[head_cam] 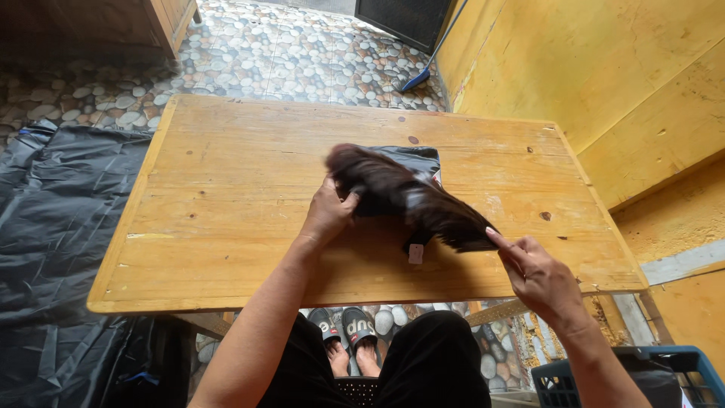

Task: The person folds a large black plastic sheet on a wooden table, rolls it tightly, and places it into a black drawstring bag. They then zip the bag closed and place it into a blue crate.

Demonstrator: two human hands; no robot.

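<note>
A dark brown garment (408, 198) lies on the wooden table (226, 196), blurred by motion, with a small white tag (416, 253) hanging from it. A dark grey folded part of it or a second cloth (414, 157) lies behind it. My left hand (328, 213) grips the garment's left end. My right hand (536, 276) pinches its right end between fingertips, near the table's front right.
Black plastic sheeting (53, 227) covers the floor at the left. A blue plastic basket (642, 378) stands at the lower right. Yellow walls (604, 68) rise on the right. A blue broom (415, 78) leans at the far side, on the pebble-patterned floor (287, 53).
</note>
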